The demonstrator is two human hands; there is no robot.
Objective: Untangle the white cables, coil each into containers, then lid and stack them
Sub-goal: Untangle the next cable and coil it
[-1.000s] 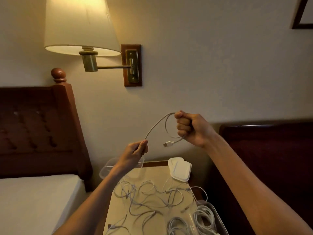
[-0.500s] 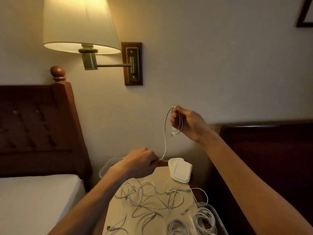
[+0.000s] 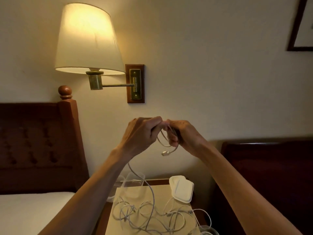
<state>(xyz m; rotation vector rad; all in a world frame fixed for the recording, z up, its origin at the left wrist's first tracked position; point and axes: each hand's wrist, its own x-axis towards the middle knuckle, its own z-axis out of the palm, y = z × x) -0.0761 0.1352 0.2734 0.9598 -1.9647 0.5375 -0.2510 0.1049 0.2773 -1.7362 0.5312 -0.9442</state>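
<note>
Right hand (image 3: 183, 135) fingers curl around a small coil of white cable (image 3: 166, 140); left hand (image 3: 141, 133), previously lower, now pinches the cable beside it. Another loop is added; the tail trails to the table (image 3: 162, 192) tangle.

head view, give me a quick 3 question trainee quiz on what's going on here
1. True or false: both hands grip the same white cable.
2. Where do the white lids lie? A) on the bed B) on the nightstand, far right C) in a container
3. Fill in: the cable's free plug hangs below the ____ hand.

Key:
1. True: the left hand and right hand meet on the small coil.
2. B, beside the clear containers, behind the tangled cables.
3. right
</note>
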